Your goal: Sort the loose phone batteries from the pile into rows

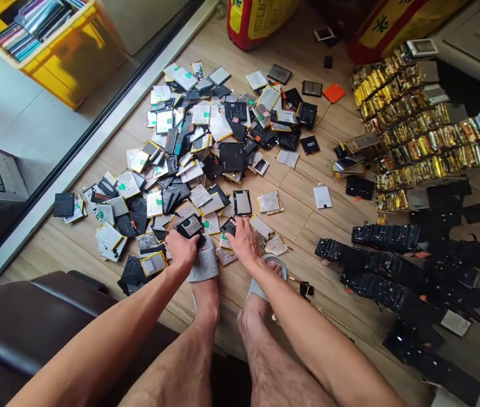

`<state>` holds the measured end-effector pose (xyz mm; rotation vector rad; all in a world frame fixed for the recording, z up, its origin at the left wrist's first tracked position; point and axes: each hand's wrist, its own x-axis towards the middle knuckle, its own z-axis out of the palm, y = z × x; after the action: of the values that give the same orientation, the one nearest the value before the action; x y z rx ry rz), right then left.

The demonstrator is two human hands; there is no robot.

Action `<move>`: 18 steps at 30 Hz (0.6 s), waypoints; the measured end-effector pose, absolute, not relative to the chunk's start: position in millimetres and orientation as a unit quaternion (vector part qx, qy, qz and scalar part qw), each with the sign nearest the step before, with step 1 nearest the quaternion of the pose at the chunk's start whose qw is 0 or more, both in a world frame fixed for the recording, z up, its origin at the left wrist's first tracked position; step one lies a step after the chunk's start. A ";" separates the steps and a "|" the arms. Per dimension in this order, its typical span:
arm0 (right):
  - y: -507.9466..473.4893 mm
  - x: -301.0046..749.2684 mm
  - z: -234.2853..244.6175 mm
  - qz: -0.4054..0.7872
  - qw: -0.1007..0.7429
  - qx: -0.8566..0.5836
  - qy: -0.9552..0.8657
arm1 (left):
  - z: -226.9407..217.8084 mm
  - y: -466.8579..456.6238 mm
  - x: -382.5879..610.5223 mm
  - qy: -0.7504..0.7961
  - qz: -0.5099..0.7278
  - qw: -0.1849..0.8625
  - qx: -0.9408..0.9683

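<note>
Hundreds of loose phone batteries (pixel 231 157) lie heaped just ahead of both outstretched arms; the left hand (pixel 182 249) curls closed around a black battery (pixel 190 226), while the right hand (pixel 244 242) reaches down, fingers spread, touching another black battery (pixel 228 227).

A dark leather sofa (pixel 24 333) edges the plank floor (pixel 328 226), and a white door sill (pixel 91 147) divides it from pale tiles (pixel 24 96).

Bright, even indoor light; soft shadows beneath the left hand (pixel 183 251) and right hand (pixel 244 242). Glare on gold-foil batteries (pixel 430 135) and the leather sofa (pixel 20 333). Wide-angle distortion bows the door frame (pixel 90 150) near the picture's edge; fine detail slightly soft.
</note>
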<state>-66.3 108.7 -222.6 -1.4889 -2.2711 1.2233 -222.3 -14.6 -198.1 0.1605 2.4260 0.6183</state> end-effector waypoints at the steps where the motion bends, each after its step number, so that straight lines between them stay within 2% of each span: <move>1: 110.9 -59.9 -221.5 0.433 0.095 -0.507 -0.739 | -197.0 -12.4 -220.2 0.921 0.236 0.302 0.062; 5: 121.1 -34.5 -211.1 0.564 0.207 -0.556 -0.574 | -186.9 5.2 -206.2 0.870 0.324 0.340 0.151; 9: 121.9 -16.8 -196.0 0.691 0.267 -0.549 -0.387 | -175.7 26.5 -190.0 0.706 0.461 0.518 0.142; 12: 117.6 -7.5 -185.6 0.729 0.267 -0.530 -0.340 | -171.2 29.6 -183.4 0.596 0.481 0.640 0.060; 18: 102.7 -4.4 -184.7 0.769 0.202 -0.502 -0.339 | -164.7 20.2 -175.2 0.521 0.448 0.721 0.094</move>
<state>-4.4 102.7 -184.7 -1.4024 -0.9457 2.1485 -175.2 20.2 -164.7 0.2081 1.1508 0.9890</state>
